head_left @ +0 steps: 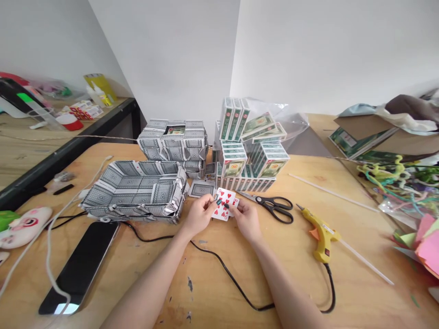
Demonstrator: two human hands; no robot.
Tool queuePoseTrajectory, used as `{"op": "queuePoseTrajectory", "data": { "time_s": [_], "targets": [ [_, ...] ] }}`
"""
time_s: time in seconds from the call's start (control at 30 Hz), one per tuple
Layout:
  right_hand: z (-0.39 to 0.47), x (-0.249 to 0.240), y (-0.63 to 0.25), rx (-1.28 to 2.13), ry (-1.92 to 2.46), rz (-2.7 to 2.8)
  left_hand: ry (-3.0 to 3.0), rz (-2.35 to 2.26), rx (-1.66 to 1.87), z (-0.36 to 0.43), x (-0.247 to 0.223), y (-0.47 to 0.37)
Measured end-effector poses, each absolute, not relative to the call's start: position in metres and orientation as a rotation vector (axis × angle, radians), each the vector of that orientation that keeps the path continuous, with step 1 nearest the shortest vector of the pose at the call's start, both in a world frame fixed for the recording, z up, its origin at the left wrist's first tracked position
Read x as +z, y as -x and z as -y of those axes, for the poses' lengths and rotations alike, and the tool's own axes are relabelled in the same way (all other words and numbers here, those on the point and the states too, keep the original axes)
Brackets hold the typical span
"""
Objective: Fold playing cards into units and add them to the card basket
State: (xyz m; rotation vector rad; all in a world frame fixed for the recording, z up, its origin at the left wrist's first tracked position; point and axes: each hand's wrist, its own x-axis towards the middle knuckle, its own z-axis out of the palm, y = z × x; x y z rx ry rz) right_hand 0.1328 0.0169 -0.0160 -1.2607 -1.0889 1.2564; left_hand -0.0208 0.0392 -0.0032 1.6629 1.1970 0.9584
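Between my two hands is a playing card [224, 212] with red hearts, its face toward me. My left hand [201, 213] pinches its left edge and my right hand [247, 220] its right edge; whether more cards lie behind it I cannot tell. Just beyond my left hand some face-down cards [201, 188] lie on the table. To the left stands an open tray built of folded playing cards [137, 185], and behind it a taller card-built box [171, 137]. Black-handled scissors [276, 205] lie right of my right hand.
Green-and-white card boxes [254, 160] are stacked behind my hands. A yellow glue gun [320, 233] with a glue stick lies at right, its black cord [219, 260] crossing under my forearms. A phone [80, 265] and white cable lie at left. Pipe cleaners [387, 178] lie far right.
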Motion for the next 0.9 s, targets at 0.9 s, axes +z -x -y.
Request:
{"op": "queuePoseTrajectory", "data": {
  "time_s": [0.9],
  "targets": [
    [-0.002,-0.019,-0.121,0.453,1.772,1.425,-2.183,-1.340,0.924,-0.018,-0.009,0.003]
  ]
}}
